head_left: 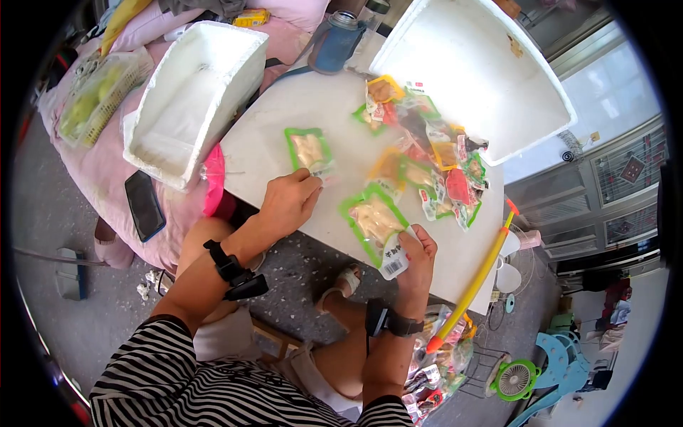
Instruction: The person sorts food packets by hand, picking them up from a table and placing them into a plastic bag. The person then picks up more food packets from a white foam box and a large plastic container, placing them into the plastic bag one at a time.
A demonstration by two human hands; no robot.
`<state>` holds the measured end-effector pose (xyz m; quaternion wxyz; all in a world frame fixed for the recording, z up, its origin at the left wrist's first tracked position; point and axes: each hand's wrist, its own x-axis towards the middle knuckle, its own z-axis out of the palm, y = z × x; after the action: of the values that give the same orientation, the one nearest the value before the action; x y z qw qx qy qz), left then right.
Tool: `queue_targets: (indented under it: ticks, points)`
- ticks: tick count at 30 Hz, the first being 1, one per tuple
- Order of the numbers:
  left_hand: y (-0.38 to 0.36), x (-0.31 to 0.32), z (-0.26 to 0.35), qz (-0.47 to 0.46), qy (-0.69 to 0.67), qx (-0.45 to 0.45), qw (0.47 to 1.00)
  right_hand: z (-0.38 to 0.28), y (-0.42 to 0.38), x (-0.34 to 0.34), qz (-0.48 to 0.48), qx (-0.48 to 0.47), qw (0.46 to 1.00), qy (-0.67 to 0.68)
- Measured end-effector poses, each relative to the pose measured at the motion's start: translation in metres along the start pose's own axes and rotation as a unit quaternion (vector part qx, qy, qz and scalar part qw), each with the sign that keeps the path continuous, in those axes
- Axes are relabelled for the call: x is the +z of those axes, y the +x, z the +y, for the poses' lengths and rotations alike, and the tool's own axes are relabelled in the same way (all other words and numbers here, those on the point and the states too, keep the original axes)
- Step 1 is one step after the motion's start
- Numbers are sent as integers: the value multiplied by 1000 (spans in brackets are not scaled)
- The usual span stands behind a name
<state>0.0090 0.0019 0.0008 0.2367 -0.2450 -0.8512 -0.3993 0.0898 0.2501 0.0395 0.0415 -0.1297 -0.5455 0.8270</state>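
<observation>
My left hand (288, 203) is closed in a pinch at the lower end of a green-edged food packet (308, 148) with pale pieces inside; this packet is over the left part of the white table. In my right hand (418, 256) is a second green-edged packet (373, 219), also with pale contents, gripped by its white label end with a barcode. It is tilted near the front edge of the table. Just beyond it lies a loose pile of packets (427, 156) with green, orange and red colours, partly overlapping. Both wrists wear black straps with small devices.
A large white foam box (462, 64) stands at the table's back right, and another foam box (160, 107) sits on the pink bedding. A yellow stick (473, 288) with orange ends crosses the table's right edge. A blue bottle (336, 44) stands behind; a phone (144, 205) lies left.
</observation>
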Motion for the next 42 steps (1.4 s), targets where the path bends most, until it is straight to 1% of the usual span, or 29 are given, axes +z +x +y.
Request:
queue_targets:
  ticks: [3, 7, 10, 13, 16, 17, 20, 21, 24, 27, 30, 33, 36, 39, 42]
  points:
    - [0, -2, 2, -1, -5, -4, 1000, 8, 7, 16, -39, 65, 997, 20]
    - [0, -5, 5, 0, 1, -9, 1000, 15, 15, 28, -39, 79, 996, 33]
    - [1, -7, 8, 11, 8, -8, 1000, 26, 25, 36, -19, 37, 999, 11]
    - [-1, -8, 11, 7, 18, -5, 1000, 30, 30, 47, -13, 24, 1000, -11]
    - [-2, -4, 10, 7, 18, 4, 1000, 47, 41, 55, -60, 3, 998, -31]
    - [-2, -3, 11, 13, 12, 6, 1000, 53, 42, 64, -95, 2, 995, -12]
    - [-3, -3, 11, 19, 10, 7, 1000, 53, 46, 91, -181, 88, 979, 12]
    - [-2, -4, 9, 21, 13, 6, 1000, 56, 49, 94, -183, 94, 979, -12]
    - [-3, -10, 9, 16, 28, -11, 999, 44, 50, 90, -145, 109, 970, -164]
    - [-4, -9, 7, 18, 31, -7, 999, 41, 46, 83, -89, 102, 965, -224]
    - [-6, -9, 7, 6, 32, 3, 999, 55, 48, 96, -87, 69, 980, -163]
    - [-4, -11, 14, 26, 10, 9, 1000, 80, 53, 114, -89, -8, 988, -125]
    - [-2, -11, 10, 52, -21, 11, 998, 82, 58, 120, -110, -26, 979, -172]
    - [-1, -13, 8, 38, -7, -6, 999, 58, 52, 115, -150, 55, 970, -181]
    - [-2, -13, 3, 6, 16, -32, 999, 20, 41, 91, -82, 68, 969, -225]
